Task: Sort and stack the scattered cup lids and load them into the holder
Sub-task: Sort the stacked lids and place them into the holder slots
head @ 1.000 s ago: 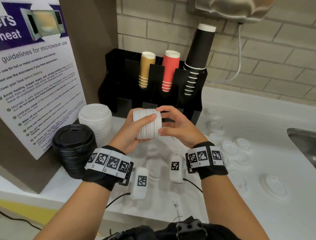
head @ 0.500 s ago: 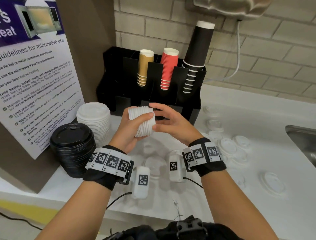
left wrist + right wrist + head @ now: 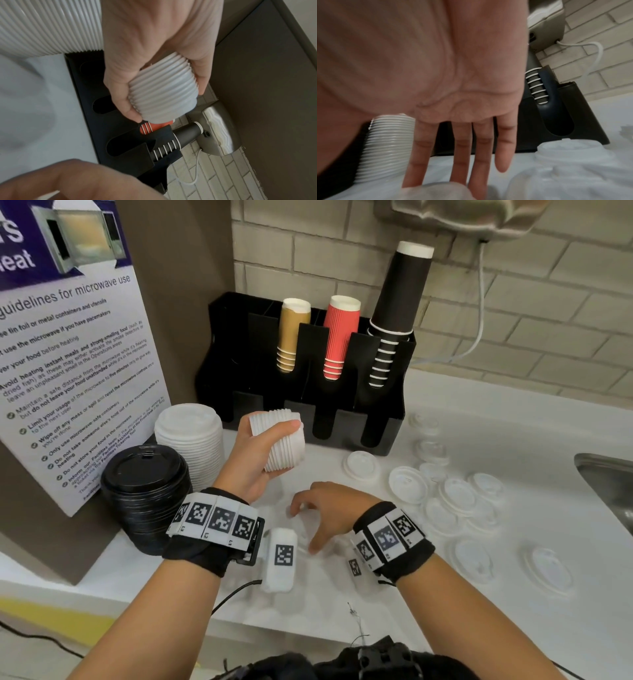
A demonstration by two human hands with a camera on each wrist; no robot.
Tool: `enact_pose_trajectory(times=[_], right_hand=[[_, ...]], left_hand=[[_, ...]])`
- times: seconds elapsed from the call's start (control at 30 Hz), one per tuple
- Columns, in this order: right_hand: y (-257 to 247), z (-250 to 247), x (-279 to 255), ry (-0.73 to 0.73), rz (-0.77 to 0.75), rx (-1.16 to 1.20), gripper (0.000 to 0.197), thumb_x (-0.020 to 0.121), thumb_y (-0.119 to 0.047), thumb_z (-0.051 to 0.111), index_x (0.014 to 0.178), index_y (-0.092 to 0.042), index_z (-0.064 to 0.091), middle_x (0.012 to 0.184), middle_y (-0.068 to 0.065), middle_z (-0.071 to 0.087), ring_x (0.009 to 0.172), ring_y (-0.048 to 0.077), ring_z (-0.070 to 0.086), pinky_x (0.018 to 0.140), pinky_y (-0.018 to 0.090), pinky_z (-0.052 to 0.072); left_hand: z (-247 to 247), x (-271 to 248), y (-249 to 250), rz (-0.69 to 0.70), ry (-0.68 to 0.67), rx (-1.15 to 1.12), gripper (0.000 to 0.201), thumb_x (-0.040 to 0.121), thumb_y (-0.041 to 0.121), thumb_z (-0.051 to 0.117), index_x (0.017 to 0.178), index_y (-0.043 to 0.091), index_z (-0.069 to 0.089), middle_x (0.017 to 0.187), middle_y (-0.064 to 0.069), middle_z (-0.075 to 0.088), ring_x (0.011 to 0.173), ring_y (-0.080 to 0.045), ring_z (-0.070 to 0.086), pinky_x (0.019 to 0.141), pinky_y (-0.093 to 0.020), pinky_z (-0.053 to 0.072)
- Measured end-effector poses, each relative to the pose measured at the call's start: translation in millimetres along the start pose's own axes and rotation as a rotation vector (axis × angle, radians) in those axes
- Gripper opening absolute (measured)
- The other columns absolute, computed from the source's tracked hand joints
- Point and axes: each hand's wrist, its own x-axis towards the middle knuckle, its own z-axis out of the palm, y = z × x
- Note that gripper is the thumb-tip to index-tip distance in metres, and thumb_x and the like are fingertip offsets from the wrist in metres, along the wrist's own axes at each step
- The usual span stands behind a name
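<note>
My left hand (image 3: 262, 455) grips a short stack of small white lids (image 3: 286, 445) on its side, just in front of the black holder (image 3: 239, 354). The left wrist view shows the fingers and thumb of that hand (image 3: 154, 65) curled round the ribbed stack (image 3: 163, 94). My right hand (image 3: 308, 525) is low over the counter, fingers spread above blurred translucent lids. In the right wrist view its fingers (image 3: 458, 155) are straight and point down at a clear lid (image 3: 440, 190). It holds nothing.
A tall stack of large white lids (image 3: 188, 436) and a stack of black lids (image 3: 144, 487) stand left of the holder. Several loose lids (image 3: 407, 484) lie scattered to the right. A sink (image 3: 609, 484) is at the far right, a microwave sign (image 3: 68, 354) on the left.
My right hand has let go of the small lid stack and dropped to the counter. The left hand keeps the stack alone, a little lower and tilted.
</note>
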Motion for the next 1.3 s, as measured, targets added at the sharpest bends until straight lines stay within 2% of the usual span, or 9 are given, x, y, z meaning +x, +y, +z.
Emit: enact_pose_trajectory(times=[0.13, 0.23, 0.33, 0.43, 0.57, 0.83, 1.07, 1.17, 1.3], right_hand=[[15, -12, -4, 0.143, -0.029, 0.229, 0.053, 0.07, -0.029, 0.079, 0.116, -0.031, 0.054, 0.108, 0.0, 0.054, 0.091, 0.016, 0.054, 0.079, 0.027, 0.048], [33, -26, -16, 0.379, -0.003, 0.544, 0.042, 0.074, -0.027, 0.077, 0.109, -0.035, 0.055, 0.104, -0.003, 0.058, 0.084, 0.015, 0.061, 0.071, 0.02, 0.049], [41, -37, -26, 0.6, -0.048, 0.904, 0.036, 0.079, -0.023, 0.073, 0.108, -0.038, 0.059, 0.1, 0.0, 0.061, 0.091, 0.019, 0.064, 0.078, 0.029, 0.056], [37, -44, -30, 0.616, -0.155, 1.128, 0.038, 0.075, -0.026, 0.07, 0.111, -0.038, 0.062, 0.096, 0.002, 0.064, 0.093, 0.015, 0.064, 0.076, 0.027, 0.055], [29, -46, -31, 0.571, -0.215, 1.102, 0.044, 0.076, -0.024, 0.067, 0.118, -0.034, 0.06, 0.11, 0.013, 0.063, 0.104, 0.022, 0.063, 0.081, 0.03, 0.055], [22, -41, -29, 0.563, -0.245, 1.113, 0.043, 0.075, -0.019, 0.07, 0.112, -0.038, 0.062, 0.11, 0.011, 0.061, 0.104, 0.025, 0.063, 0.085, 0.038, 0.057], [20, -40, -29, 0.557, -0.247, 1.105, 0.04, 0.078, -0.02, 0.07, 0.113, -0.036, 0.061, 0.112, 0.014, 0.062, 0.105, 0.024, 0.063, 0.083, 0.036, 0.057], [21, -39, -30, 0.559, -0.275, 1.095, 0.039, 0.084, -0.015, 0.069, 0.118, -0.033, 0.06, 0.112, 0.014, 0.063, 0.105, 0.024, 0.064, 0.084, 0.035, 0.057], [30, -40, -32, 0.538, -0.199, 0.998, 0.046, 0.088, -0.044, 0.058, 0.132, -0.03, 0.053, 0.116, 0.002, 0.065, 0.108, 0.014, 0.063, 0.089, 0.029, 0.054]], left_hand=[[1, -1, 1, -0.011, 0.003, -0.003, 0.054, 0.081, 0.022, 0.073, 0.126, 0.027, 0.044, 0.123, -0.002, 0.054, 0.113, -0.023, 0.056, 0.082, -0.044, 0.056], [0, -1, 2, -0.014, 0.01, -0.005, 0.053, 0.08, 0.023, 0.073, 0.125, 0.027, 0.044, 0.124, -0.003, 0.053, 0.114, -0.024, 0.055, 0.088, -0.048, 0.054], [2, -4, 2, -0.033, -0.027, 0.006, 0.068, 0.067, 0.028, 0.076, 0.127, 0.026, 0.044, 0.125, -0.005, 0.053, 0.114, -0.026, 0.055, 0.084, -0.046, 0.053], [7, -8, 0, -0.07, -0.097, 0.044, 0.079, 0.059, 0.033, 0.076, 0.131, 0.024, 0.045, 0.131, -0.009, 0.054, 0.117, -0.029, 0.055, 0.083, -0.047, 0.054], [11, -11, -2, -0.097, -0.167, 0.077, 0.079, 0.06, 0.035, 0.076, 0.133, 0.024, 0.045, 0.131, -0.009, 0.056, 0.118, -0.029, 0.057, 0.08, -0.044, 0.056], [15, -11, -3, -0.087, -0.176, 0.08, 0.078, 0.063, 0.037, 0.075, 0.133, 0.025, 0.043, 0.13, -0.009, 0.056, 0.116, -0.028, 0.058, 0.085, -0.045, 0.056], [18, -12, -6, -0.073, -0.162, 0.081, 0.074, 0.061, 0.038, 0.076, 0.127, 0.027, 0.044, 0.128, -0.008, 0.055, 0.113, -0.028, 0.058, 0.083, -0.046, 0.057], [20, -12, -5, -0.07, -0.159, 0.076, 0.076, 0.059, 0.035, 0.077, 0.127, 0.025, 0.044, 0.126, -0.008, 0.056, 0.113, -0.029, 0.059, 0.076, -0.045, 0.058], [21, -9, -6, -0.048, -0.14, 0.064, 0.068, 0.06, 0.032, 0.077, 0.121, 0.028, 0.047, 0.121, -0.005, 0.056, 0.11, -0.026, 0.059, 0.074, -0.042, 0.057]])
